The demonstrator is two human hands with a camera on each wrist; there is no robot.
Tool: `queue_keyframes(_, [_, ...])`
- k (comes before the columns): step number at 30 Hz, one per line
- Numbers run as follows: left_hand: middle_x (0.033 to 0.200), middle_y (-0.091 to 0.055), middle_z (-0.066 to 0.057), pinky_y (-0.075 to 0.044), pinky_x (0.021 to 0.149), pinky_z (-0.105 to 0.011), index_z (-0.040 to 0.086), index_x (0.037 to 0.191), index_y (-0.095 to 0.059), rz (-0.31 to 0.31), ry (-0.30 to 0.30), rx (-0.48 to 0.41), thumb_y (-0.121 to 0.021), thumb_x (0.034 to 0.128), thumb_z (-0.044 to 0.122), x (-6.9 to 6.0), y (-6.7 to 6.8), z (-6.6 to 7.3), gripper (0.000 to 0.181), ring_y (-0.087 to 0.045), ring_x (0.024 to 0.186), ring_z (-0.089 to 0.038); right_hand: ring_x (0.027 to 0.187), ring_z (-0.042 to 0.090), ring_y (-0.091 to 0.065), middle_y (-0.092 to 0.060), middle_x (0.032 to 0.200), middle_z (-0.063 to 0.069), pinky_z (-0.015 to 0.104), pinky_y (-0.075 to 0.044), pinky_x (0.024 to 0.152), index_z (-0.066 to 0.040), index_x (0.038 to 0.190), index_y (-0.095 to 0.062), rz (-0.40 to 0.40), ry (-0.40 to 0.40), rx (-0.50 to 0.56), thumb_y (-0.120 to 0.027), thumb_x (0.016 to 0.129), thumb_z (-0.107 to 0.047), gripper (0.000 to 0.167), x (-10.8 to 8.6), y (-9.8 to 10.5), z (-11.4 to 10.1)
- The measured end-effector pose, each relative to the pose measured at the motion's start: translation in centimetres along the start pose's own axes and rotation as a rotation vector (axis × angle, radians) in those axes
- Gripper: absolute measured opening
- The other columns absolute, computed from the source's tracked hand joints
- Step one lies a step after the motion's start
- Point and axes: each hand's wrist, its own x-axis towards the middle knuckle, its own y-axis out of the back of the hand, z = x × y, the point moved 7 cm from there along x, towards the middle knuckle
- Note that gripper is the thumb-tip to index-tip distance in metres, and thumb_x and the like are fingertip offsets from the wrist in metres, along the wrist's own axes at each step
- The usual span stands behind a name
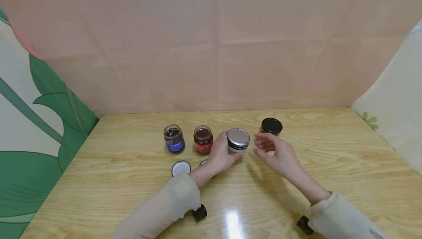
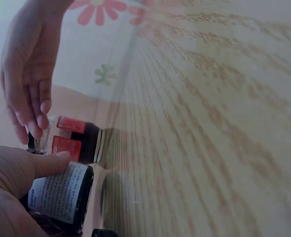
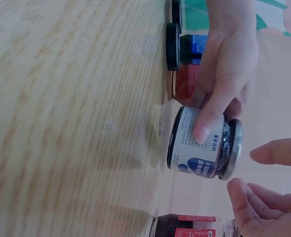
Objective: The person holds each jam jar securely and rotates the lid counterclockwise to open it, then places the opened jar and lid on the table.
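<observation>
Wood-grain tabletop (image 1: pixel 132 151), pink-brown sheet (image 1: pixel 217 48) behind. Left hand (image 1: pixel 220 155) grips the silver-lidded jar (image 1: pixel 239 139), thumb on its side; jar sits between the open red-labelled jar (image 1: pixel 203 142) and the black-lidded jar (image 1: pixel 271 125); base contact: cannot tell. Right hand (image 1: pixel 279 155) just beside it, fingers loosely bent, thumb apart, holding nothing. Open blue-labelled jar (image 1: pixel 174 140) leftmost; upturned lid (image 1: pixel 181 168) before it, pale inside showing.
</observation>
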Motion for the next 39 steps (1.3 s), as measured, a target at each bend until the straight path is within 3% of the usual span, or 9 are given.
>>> queue_keyframes(5, [0.128,-0.057,-0.011,-0.040,0.104,-0.040,0.004,0.133,-0.050,0.014,-0.050,0.000,-0.085,0.0714,0.029,-0.4,0.5,0.6,0.076,-0.052,0.121,-0.026,0.085,0.023,-0.065,-0.068,0.099,0.015,0.032,-0.055,0.074,0.004,0.115,-0.062,0.008,-0.025,-0.005,-0.073,0.085,-0.015,0.037,0.0,0.0,0.1])
queue_keyframes(11, [0.118,-0.062,-0.005,-0.047,0.094,-0.034,0.009,0.126,-0.058,0.020,-0.059,0.028,-0.089,0.0647,0.035,-1.0,1.2,1.1,0.074,-0.057,0.110,-0.021,0.088,0.027,-0.064,-0.065,0.106,0.014,0.039,-0.054,0.075,0.000,0.116,-0.064,0.007,-0.088,0.003,-0.076,0.082,-0.030,0.047,0.0,0.1,0.3])
queue_keyframes(18, [0.112,-0.065,0.000,-0.050,0.082,-0.025,0.013,0.122,-0.062,-0.004,-0.068,-0.017,-0.091,0.0598,0.039,-1.4,1.9,1.4,0.073,-0.061,0.098,-0.013,0.090,0.023,-0.064,-0.067,0.108,0.011,0.026,-0.051,0.070,-0.004,0.116,-0.065,-0.009,-0.182,0.034,-0.076,0.081,-0.039,0.051,-0.1,-0.1,0.7])
queue_keyframes(23, [0.113,-0.067,0.001,-0.052,0.079,-0.022,0.014,0.119,-0.066,-0.012,-0.065,-0.070,-0.092,0.0579,0.038,-1.6,2.2,1.2,0.071,-0.063,0.098,-0.012,0.089,0.023,-0.064,-0.068,0.106,0.011,0.027,-0.051,0.070,-0.005,0.116,-0.066,-0.030,-0.217,0.034,-0.076,0.080,-0.041,0.052,0.0,-0.4,0.8])
queue_keyframes(31, [0.106,-0.073,0.003,-0.051,0.079,-0.021,0.017,0.114,-0.071,0.014,-0.137,-0.049,-0.092,0.0567,0.037,-1.8,2.9,1.3,0.064,-0.065,0.095,-0.009,0.089,0.019,-0.064,-0.069,0.103,0.010,0.029,-0.051,0.075,-0.006,0.113,-0.066,-0.047,-0.277,0.053,-0.077,0.078,-0.044,0.053,0.0,-1.0,1.0])
queue_keyframes(39, [0.107,-0.073,0.001,-0.052,0.076,-0.022,0.017,0.119,-0.069,0.004,-0.138,-0.042,-0.092,0.0580,0.038,-2.0,3.2,1.6,0.068,-0.067,0.094,-0.011,0.083,0.017,-0.063,-0.070,0.094,0.009,0.026,-0.051,0.073,-0.004,0.103,-0.067,0.031,-0.261,0.020,-0.080,0.074,-0.045,0.051,0.0,-1.2,0.8])
